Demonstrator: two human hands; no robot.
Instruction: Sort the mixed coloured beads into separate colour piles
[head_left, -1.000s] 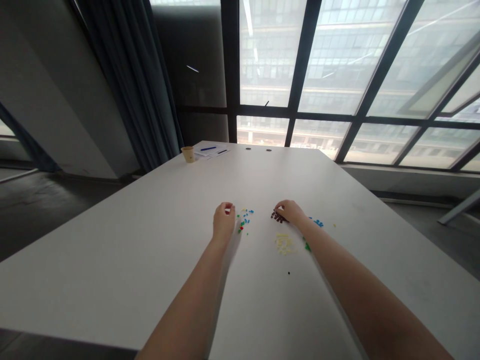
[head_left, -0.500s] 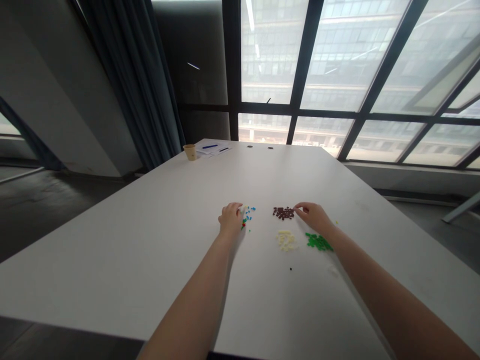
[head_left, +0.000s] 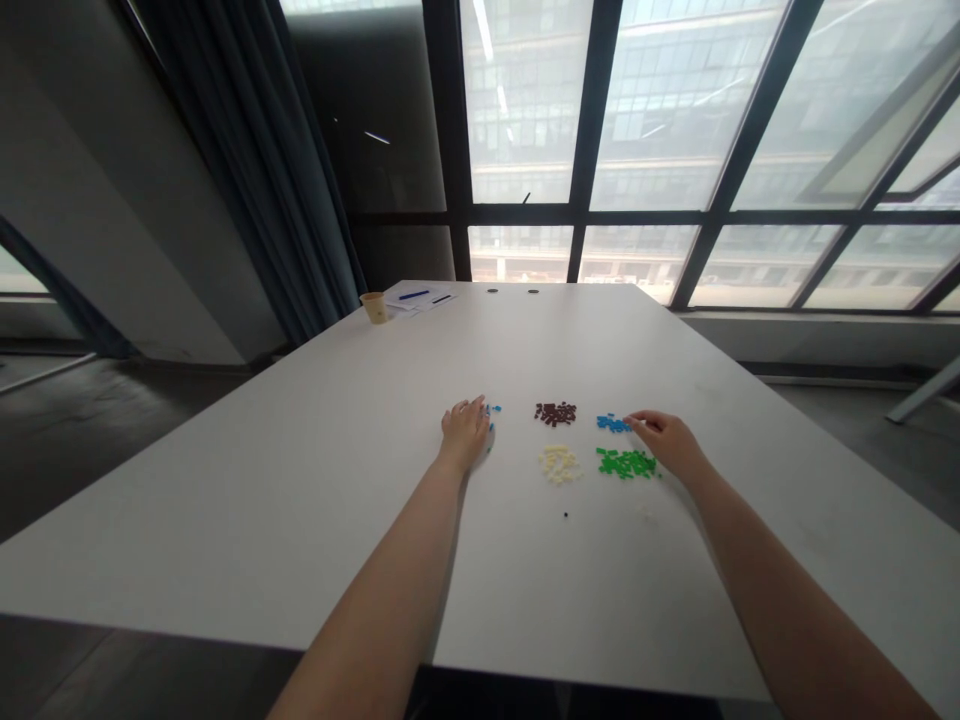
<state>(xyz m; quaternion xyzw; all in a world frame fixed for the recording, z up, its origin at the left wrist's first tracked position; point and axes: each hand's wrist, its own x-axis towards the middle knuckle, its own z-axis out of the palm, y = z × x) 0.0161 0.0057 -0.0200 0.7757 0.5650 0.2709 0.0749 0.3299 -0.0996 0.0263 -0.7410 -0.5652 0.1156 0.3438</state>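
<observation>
My left hand (head_left: pixel 464 430) lies on the table with its fingers stretched over a small scatter of pieces, some of them blue (head_left: pixel 496 408); part of this scatter is hidden under the fingers. At the right edge of a pile of blue pieces (head_left: pixel 611 424), my right hand (head_left: pixel 666 440) has its fingertips pressed together. Whatever is between them is too small to make out. Left of the blue pile is a pile of dark brown pieces (head_left: pixel 555 413). Closer to me are a pile of cream pieces (head_left: pixel 559 464) and a pile of green pieces (head_left: pixel 627 463).
A single black piece (head_left: pixel 565 515) lies nearer to me on the white table (head_left: pixel 337 480). At the far left corner stand a paper cup (head_left: pixel 375 308) and papers (head_left: pixel 411 303) with a blue pen (head_left: pixel 414 295). Beyond the table are windows and a dark curtain (head_left: pixel 247 170).
My right hand has shifted right, from the brown pile to the blue pile, which now shows. The left hand has spread over the scatter, covering more of it. The view has moved slightly.
</observation>
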